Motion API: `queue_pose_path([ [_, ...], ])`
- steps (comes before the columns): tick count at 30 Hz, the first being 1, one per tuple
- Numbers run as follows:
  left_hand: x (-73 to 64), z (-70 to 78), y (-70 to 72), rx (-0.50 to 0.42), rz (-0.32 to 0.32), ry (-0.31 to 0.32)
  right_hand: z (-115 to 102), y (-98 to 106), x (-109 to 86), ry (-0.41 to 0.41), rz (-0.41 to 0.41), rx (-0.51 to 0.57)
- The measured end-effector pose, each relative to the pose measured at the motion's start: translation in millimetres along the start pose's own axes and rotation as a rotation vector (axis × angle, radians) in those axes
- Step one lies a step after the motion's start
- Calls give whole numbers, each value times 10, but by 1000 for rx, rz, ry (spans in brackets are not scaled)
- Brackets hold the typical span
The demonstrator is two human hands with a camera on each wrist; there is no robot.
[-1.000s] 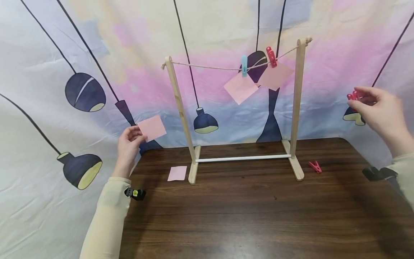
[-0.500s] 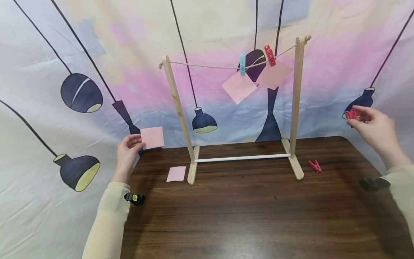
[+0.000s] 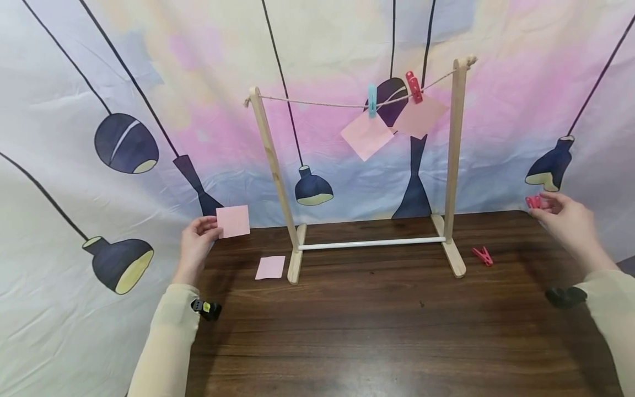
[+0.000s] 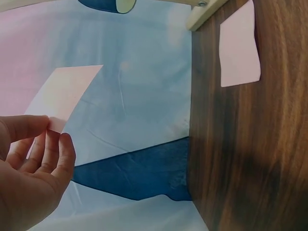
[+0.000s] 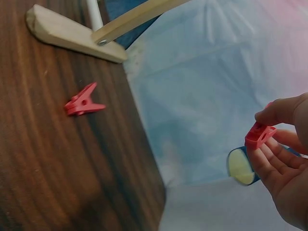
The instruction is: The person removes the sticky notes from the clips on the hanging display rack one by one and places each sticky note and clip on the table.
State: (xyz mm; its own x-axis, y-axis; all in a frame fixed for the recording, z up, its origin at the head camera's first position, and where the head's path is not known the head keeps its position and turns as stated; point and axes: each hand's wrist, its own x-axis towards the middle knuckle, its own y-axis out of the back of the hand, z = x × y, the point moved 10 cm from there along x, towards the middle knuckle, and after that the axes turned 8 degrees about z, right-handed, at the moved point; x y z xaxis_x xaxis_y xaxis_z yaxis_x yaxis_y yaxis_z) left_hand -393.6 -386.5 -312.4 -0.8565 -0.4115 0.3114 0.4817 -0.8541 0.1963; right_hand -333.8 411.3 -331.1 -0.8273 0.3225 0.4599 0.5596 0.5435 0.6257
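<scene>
My left hand [image 3: 195, 245] pinches a square pink paper [image 3: 233, 221] by one edge, raised over the table's back left; the left wrist view shows thumb and fingertips on the paper's corner [image 4: 72, 86]. Off to the right, my right hand [image 3: 568, 223] grips a red clothespin [image 3: 536, 203] between thumb and fingers, above the table. A second red clothespin [image 3: 483, 256] lies on the wood beside the rack's right foot. Left of the rack, another pink paper [image 3: 270, 267] lies flat. Two pink papers hang from the rope, under a blue clothespin [image 3: 372, 101] and a red clothespin [image 3: 413, 87].
A wooden rack with two posts [image 3: 455, 149] and a white crossbar [image 3: 372, 243] stands at the back of the dark wooden table [image 3: 377, 331]. Its rope [image 3: 317, 103] sags between the post tops. A cloth printed with lamps [image 3: 218, 55] hangs right behind.
Both hands have come down, the right one farther and slightly to the left, each keeping its paper or clothespin. The paper in my left hand has levelled. The hanging papers stay put.
</scene>
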Motion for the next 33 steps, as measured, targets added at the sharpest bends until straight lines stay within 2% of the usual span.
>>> queue_pose_path([
  [6, 6, -139, 3, 17, -15, 30, 180, -142, -64, 11, -48, -34],
  [12, -4, -238, 17, 54, -33, 28, 316, -246, -142, 6, -72, -46],
  [19, 2, -447, -3, 132, -85, 32, 412, -348, -218, 6, -94, -46],
  [24, -12, -570, -29, 155, -123, 31, 446, -429, -268, 7, -110, -65],
  [29, -32, -644, -39, 180, -143, 31, 487, -499, -302, -19, -140, -89],
  [33, -47, -687, -30, 242, -147, 29, 539, -556, -318, -55, -174, -93],
])
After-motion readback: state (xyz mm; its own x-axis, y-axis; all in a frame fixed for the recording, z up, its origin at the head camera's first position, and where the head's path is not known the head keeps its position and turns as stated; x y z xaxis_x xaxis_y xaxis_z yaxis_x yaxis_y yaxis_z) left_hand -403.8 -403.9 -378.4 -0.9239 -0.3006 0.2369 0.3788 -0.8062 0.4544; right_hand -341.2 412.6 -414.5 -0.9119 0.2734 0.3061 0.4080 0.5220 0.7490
